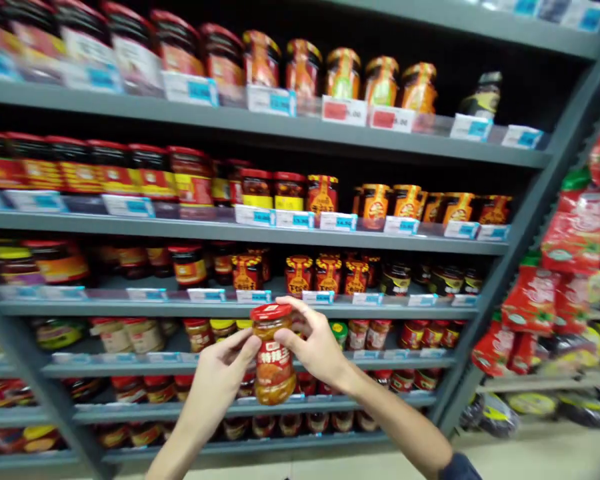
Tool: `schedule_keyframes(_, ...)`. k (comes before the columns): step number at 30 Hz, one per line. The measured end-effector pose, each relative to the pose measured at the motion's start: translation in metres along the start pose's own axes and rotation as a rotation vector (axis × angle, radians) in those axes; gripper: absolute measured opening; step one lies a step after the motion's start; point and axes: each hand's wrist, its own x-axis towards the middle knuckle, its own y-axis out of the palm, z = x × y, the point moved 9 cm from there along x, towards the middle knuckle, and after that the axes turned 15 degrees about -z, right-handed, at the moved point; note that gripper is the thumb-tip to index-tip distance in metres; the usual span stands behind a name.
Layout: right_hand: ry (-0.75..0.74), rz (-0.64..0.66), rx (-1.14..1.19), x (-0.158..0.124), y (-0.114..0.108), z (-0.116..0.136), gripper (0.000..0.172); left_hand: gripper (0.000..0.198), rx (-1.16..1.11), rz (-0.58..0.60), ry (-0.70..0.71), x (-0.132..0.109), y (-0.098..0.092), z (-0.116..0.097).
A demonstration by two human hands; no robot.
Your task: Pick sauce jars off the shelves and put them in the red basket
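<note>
A glass jar of chili sauce [275,385] with a red lid and a red label is held upright in front of the shelves. My right hand [318,341] grips it from the right, thumb on the front near the top and fingers behind the lid. On the other side, my left hand [223,370] pinches the jar's upper left edge between thumb and fingers. Orange-brown contents show through the glass below the label. The fingertips behind the jar are hidden.
Grey shelves [280,230] carry rows of sauce jars with price tags [345,111] along their edges. A dark bottle [484,95] stands at the upper right. Red packets [530,297] hang to the right, beyond the slanting upright. Pale floor [525,460] shows below.
</note>
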Motion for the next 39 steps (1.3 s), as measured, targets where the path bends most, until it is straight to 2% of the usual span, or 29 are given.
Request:
schedule_keyframes(3,-0.045,-0.03,-0.032,0.021,0.01,0.02,0.055,0.077,-0.049,0.074,0.044,0.023,0.002,-0.021)
schedule_keyframes(6,-0.07,-0.078,-0.142,0.054,0.017,0.055,0.057,0.074,-0.04,0.087,0.035,0.051,0.002,-0.052)
schedule_keyframes(8,-0.048,-0.108,-0.182,0.077,0.017,0.084,0.057,0.074,0.003,0.116,-0.003,0.064,0.008,-0.084)
schedule_keyframes(11,0.024,-0.17,-0.193,0.105,0.009,0.133,0.056,0.072,0.05,0.254,-0.045,0.067,0.034,-0.152)
schedule_keyframes(14,0.16,-0.242,-0.182,0.124,-0.01,0.189,0.056,0.065,0.058,0.387,-0.125,0.055,0.07,-0.226)
schedule_keyframes(16,0.263,-0.276,-0.155,0.132,-0.024,0.234,0.055,0.06,0.064,0.428,-0.195,0.041,0.093,-0.274)
schedule_keyframes(21,0.4,-0.315,-0.125,0.145,-0.058,0.36,0.055,0.059,0.052,0.454,-0.338,-0.011,0.14,-0.391)
schedule_keyframes(24,0.417,-0.31,-0.131,0.146,-0.075,0.421,0.055,0.06,0.05,0.429,-0.386,-0.045,0.157,-0.443)
schedule_keyframes(27,0.421,-0.29,-0.125,0.142,-0.083,0.465,0.055,0.061,0.065,0.397,-0.403,-0.07,0.165,-0.477)
schedule_keyframes(31,0.394,-0.301,-0.14,0.13,-0.084,0.507,0.057,0.067,0.055,0.405,-0.407,-0.093,0.167,-0.509)
schedule_keyframes(35,0.41,-0.297,-0.143,0.116,-0.069,0.534,0.057,0.068,0.028,0.404,-0.421,-0.111,0.153,-0.531)
schedule_keyframes(39,0.44,-0.29,-0.172,0.1,-0.049,0.547,0.058,0.069,-0.002,0.372,-0.436,-0.128,0.132,-0.538)
